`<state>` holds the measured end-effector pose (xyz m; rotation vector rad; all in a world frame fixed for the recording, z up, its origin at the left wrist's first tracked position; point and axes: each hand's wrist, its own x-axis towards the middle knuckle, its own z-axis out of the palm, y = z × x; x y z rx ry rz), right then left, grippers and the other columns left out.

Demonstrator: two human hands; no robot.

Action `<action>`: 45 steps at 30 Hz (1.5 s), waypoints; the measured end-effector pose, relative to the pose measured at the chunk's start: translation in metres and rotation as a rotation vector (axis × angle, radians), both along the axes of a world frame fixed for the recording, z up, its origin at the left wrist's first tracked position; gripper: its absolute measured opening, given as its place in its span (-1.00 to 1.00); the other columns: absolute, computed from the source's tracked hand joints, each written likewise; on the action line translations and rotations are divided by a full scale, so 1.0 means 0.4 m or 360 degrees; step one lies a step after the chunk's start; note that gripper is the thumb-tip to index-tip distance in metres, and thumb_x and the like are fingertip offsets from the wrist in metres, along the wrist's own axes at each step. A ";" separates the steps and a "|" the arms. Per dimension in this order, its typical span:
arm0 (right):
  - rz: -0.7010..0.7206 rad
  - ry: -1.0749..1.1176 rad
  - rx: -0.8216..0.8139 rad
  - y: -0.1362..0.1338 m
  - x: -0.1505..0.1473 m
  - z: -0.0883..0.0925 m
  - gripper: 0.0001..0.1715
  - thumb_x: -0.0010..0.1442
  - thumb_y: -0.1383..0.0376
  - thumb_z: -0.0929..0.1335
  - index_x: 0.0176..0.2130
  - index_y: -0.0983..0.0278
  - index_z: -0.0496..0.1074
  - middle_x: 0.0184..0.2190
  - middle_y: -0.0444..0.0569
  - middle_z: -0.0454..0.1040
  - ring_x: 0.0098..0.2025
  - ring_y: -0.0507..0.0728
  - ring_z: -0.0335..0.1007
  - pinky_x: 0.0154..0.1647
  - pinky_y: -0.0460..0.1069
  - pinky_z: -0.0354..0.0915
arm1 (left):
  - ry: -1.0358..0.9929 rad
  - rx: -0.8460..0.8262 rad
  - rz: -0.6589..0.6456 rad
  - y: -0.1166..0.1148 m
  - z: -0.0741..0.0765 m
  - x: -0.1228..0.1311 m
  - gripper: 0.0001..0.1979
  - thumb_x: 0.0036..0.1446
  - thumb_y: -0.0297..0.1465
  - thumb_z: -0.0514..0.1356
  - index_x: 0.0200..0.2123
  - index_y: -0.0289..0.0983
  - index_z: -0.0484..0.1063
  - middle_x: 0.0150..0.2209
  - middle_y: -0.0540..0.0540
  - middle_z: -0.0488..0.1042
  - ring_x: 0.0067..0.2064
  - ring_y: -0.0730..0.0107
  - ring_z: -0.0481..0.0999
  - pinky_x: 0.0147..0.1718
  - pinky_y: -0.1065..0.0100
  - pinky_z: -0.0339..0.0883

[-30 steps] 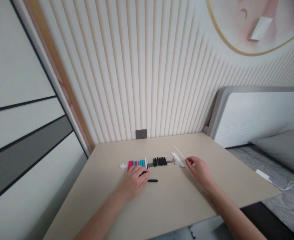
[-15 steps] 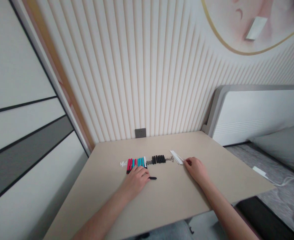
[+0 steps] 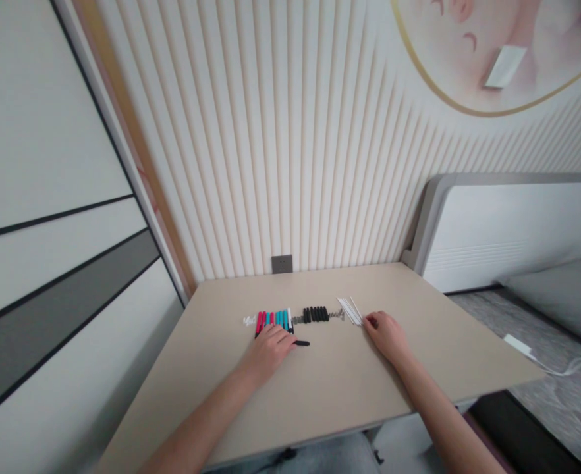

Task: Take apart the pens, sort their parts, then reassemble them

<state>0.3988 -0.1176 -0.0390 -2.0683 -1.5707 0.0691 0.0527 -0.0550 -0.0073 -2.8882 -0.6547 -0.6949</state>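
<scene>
Your left hand (image 3: 267, 351) lies palm down on the bench (image 3: 369, 401), its fingers curled just in front of a row of pink and teal sticks (image 3: 273, 321). A short black stick (image 3: 302, 343) pokes out by the fingertips, though I can't tell whether it's gripped. Your right hand (image 3: 385, 337), fingers drawn in, sits just beside a fan of white strips (image 3: 348, 311), with no visible hold. A row of black pieces (image 3: 315, 315) lies between the hands.
</scene>
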 end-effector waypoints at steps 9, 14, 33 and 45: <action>0.0078 0.0124 0.0228 -0.006 -0.014 0.015 -0.60 0.27 0.16 0.20 -0.26 0.33 0.52 -0.33 0.07 0.52 -0.32 0.16 0.39 -0.23 0.02 0.25 | -0.0046 -0.0062 0.0051 0.019 0.022 -0.018 -0.85 0.30 -0.40 0.11 -0.17 -0.27 0.47 -0.26 -0.09 0.55 -0.20 0.28 0.48 -0.17 0.22 0.33; 0.0692 0.0094 0.0520 0.024 -0.156 0.089 -0.67 0.33 0.20 0.21 -0.18 0.26 0.50 -0.27 0.07 0.52 -0.22 0.17 0.41 -0.13 0.05 0.28 | -0.0264 -0.0111 0.0138 0.021 0.003 -0.034 -0.84 0.30 -0.36 0.11 -0.17 -0.25 0.47 -0.24 -0.10 0.54 -0.19 0.25 0.48 -0.14 0.19 0.35; 0.1175 0.0684 0.0334 0.042 -0.395 0.074 -0.70 0.32 0.22 0.24 -0.08 0.25 0.49 -0.18 0.03 0.56 -0.18 0.13 0.45 -0.19 -0.02 0.31 | -0.0424 -0.0559 0.0090 0.004 -0.016 -0.035 -0.82 0.28 -0.41 0.11 -0.09 -0.24 0.46 -0.18 -0.12 0.55 -0.13 0.31 0.53 -0.09 0.28 0.40; 0.1001 0.0786 0.0434 0.049 -0.390 0.078 -0.71 0.28 0.27 0.24 -0.11 0.26 0.49 -0.23 0.00 0.55 -0.28 0.10 0.40 -0.42 -0.09 0.27 | -0.0471 -0.0490 0.0235 0.013 -0.030 -0.045 -0.82 0.29 -0.40 0.10 -0.15 -0.23 0.50 -0.20 -0.10 0.57 -0.17 0.31 0.54 -0.13 0.29 0.41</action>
